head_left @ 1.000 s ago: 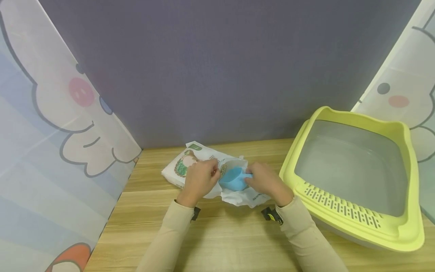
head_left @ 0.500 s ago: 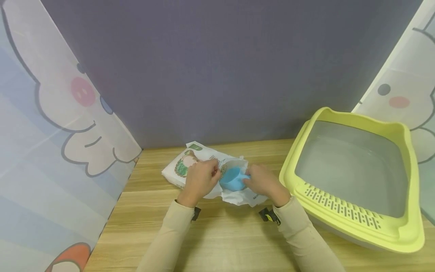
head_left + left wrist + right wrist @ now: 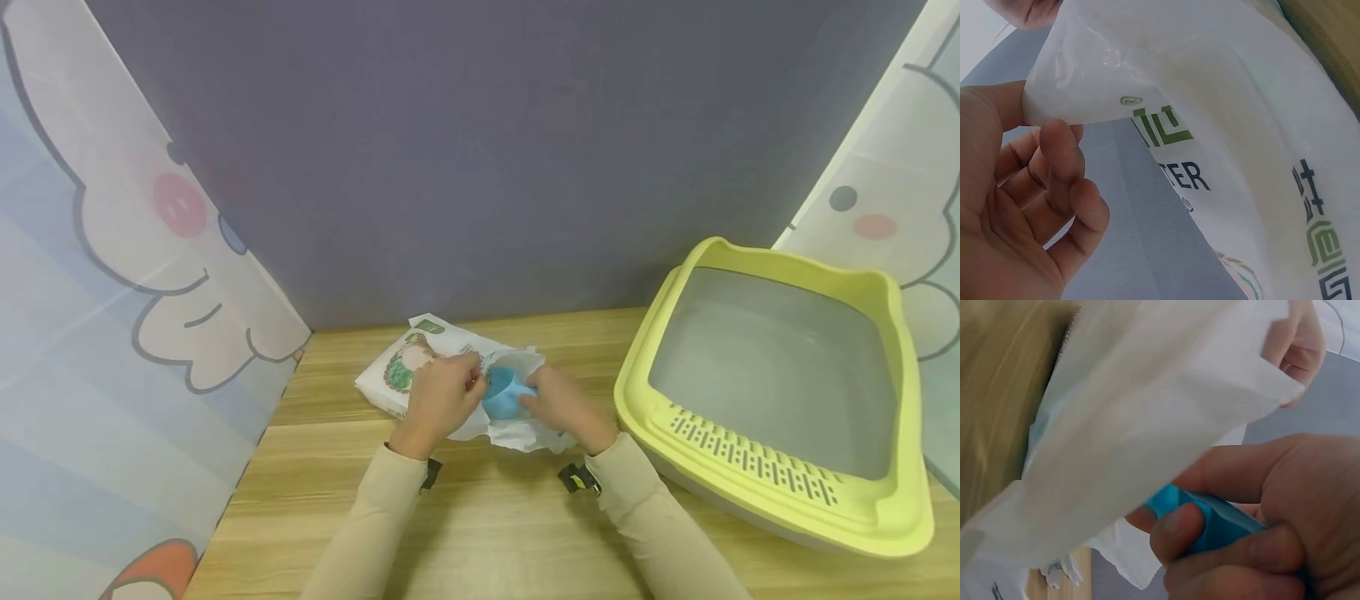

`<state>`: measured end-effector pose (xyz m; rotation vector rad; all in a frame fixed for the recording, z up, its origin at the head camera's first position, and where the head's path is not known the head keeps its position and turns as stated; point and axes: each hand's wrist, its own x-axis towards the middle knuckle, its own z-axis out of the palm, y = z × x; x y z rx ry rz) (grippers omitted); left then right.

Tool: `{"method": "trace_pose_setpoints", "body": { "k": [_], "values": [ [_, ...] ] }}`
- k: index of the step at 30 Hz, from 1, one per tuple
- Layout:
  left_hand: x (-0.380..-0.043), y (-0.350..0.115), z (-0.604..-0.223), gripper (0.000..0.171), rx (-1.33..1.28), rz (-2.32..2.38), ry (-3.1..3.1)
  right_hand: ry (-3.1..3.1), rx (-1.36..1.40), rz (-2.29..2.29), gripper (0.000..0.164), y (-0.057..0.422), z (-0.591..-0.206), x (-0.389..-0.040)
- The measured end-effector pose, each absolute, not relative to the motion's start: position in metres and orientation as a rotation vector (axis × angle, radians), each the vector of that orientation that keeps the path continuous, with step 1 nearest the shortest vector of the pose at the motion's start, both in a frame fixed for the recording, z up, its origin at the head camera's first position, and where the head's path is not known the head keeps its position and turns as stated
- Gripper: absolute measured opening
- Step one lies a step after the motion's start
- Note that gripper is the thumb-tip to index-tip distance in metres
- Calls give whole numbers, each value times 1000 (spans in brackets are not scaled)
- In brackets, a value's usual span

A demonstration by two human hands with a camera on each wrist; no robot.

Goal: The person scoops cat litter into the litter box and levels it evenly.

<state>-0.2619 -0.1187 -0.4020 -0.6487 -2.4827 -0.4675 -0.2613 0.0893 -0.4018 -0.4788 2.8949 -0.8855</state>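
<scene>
A white litter bag (image 3: 457, 337) with green and brown print lies on the wooden table, its torn mouth facing right. My left hand (image 3: 442, 392) pinches the bag's edge between thumb and forefinger; in the left wrist view that plastic corner (image 3: 1079, 75) is pulled taut while the other fingers curl loosely. At the mouth, my right hand (image 3: 566, 404) grips the handle of a blue scoop (image 3: 502, 398), whose bowl sits inside the opening. Close up in the right wrist view, fingers wrap the blue handle (image 3: 1229, 519), and the bag's flap hides the bowl.
A large litter box with a yellow rim (image 3: 840, 525) and grey inside (image 3: 780, 367) stands at the right, with a slotted strip along its front. Behind the table (image 3: 495, 533) rises a dark grey panel (image 3: 480, 167). Cartoon-printed walls (image 3: 97, 275) flank both sides.
My right hand has moved left with the scoop, bringing it further into the bag's mouth. The left hand keeps its place at the bag's edge.
</scene>
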Motion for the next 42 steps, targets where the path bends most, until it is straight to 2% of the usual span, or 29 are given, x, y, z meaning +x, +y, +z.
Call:
{"method": "trace_pose_setpoints", "body": {
  "k": [15, 31, 42],
  "values": [
    [-262, -117, -400, 18, -656, -496, -2484, 2951, -543, -911, 31, 86, -408, -264],
    [-266, -124, -403, 13, -680, -665, -2685, 2956, -542, -951, 25, 86, -416, -267],
    [-273, -131, -407, 24, -624, -817, -2764, 2925, -531, -989, 23, 87, -415, -268]
  ]
}}
